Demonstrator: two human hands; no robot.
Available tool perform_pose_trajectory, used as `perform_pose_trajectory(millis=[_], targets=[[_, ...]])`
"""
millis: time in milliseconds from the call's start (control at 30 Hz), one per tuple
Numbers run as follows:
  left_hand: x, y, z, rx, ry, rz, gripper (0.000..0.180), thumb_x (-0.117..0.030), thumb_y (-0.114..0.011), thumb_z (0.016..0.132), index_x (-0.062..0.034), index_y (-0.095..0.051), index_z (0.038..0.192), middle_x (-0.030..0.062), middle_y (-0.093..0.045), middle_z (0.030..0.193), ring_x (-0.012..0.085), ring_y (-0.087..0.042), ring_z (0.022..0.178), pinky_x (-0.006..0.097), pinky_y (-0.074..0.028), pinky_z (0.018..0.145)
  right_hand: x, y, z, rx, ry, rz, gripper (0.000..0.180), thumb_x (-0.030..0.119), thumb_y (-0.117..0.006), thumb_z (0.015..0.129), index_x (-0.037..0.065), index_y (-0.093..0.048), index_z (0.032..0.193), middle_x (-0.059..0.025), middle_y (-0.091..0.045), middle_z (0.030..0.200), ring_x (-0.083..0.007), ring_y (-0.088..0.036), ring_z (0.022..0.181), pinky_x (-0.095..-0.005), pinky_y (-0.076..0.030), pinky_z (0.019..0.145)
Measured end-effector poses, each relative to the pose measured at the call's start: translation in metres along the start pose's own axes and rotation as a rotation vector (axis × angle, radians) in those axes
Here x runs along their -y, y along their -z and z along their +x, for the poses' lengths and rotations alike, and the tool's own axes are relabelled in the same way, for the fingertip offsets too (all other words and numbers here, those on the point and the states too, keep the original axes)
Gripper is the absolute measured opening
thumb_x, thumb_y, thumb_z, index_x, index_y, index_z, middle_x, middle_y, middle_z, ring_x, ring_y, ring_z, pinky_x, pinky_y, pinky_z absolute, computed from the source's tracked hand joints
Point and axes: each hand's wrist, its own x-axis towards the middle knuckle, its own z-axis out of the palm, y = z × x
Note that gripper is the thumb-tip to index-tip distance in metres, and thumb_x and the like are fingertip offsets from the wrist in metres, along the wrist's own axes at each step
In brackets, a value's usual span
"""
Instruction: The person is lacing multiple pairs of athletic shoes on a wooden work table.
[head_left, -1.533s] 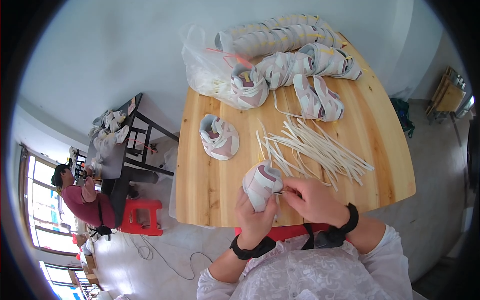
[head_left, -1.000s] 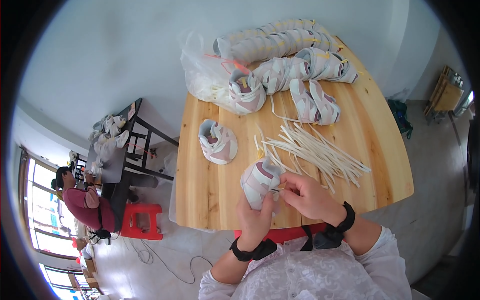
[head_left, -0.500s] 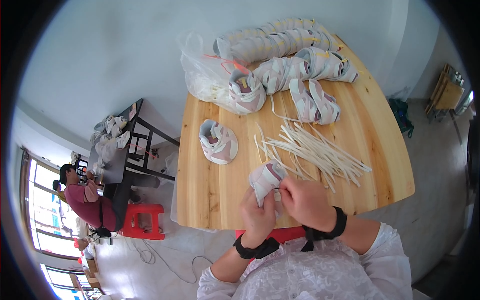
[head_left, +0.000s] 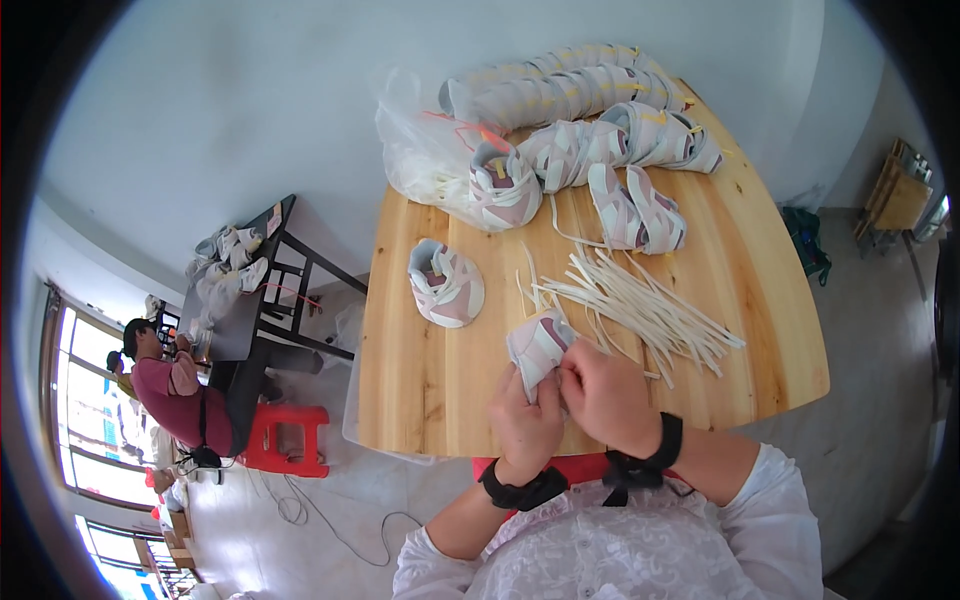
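A shoe upper (head_left: 540, 345) in white, grey and mauve is held near the table's front edge. My left hand (head_left: 527, 420) grips its lower side, thumb and fingers closed on it. Against its right side, my right hand (head_left: 605, 390) is closed in a pinch; what lies between those fingertips is hidden. Just beyond the hands lies a loose bundle of flat cream shoelaces (head_left: 650, 310). A matching laced upper (head_left: 445, 285) stands to the left, and another upper (head_left: 503, 187) stands farther back.
Rows of nested uppers (head_left: 580, 95) line the back of the wooden table (head_left: 400, 380), near two flattened uppers (head_left: 637, 210). A clear plastic bag (head_left: 425, 160) holds more laces. Left, a person (head_left: 185, 400) sits on a red stool (head_left: 285, 440) at a dark table (head_left: 235, 320) with shoes.
Both hands and the held upper have shifted slightly right in the picture, as has much of the table scene. The upper looks a little turned; the grip is much the same.
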Motion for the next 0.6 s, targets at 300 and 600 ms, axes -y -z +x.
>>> perform_pose_trajectory(millis=[300, 600], targets=[[0.002, -0.001, -0.001, 0.031, 0.020, -0.053, 0.019, -0.005, -0.056, 0.090, 0.0031, -0.061, 0.107, 0.0087, -0.067, 0.087, 0.0135, -0.061, 0.077, 0.029, -0.048, 0.066, -0.010, -0.002, 0.005, 0.026, -0.120, 0.297, 0.010, 0.006, -0.060, 0.082, 0.004, -0.051, 0.085, -0.0114, -0.061, 0.064, -0.0326, -0.061, 0.058, -0.0418, -0.045, 0.051], [0.013, 0.028, 0.022, 0.139, 0.408, -0.371, 0.023, -0.007, -0.058, 0.090, 0.0019, -0.060, 0.111, 0.0065, -0.067, 0.096, 0.0121, -0.063, 0.085, 0.027, -0.050, 0.075, 0.000, 0.040, 0.007, -0.121, 0.015, 0.152, 0.019, 0.010, -0.070, 0.077, 0.005, -0.059, 0.092, -0.0062, -0.057, 0.059, -0.0189, -0.055, 0.049, -0.0301, -0.042, 0.048]])
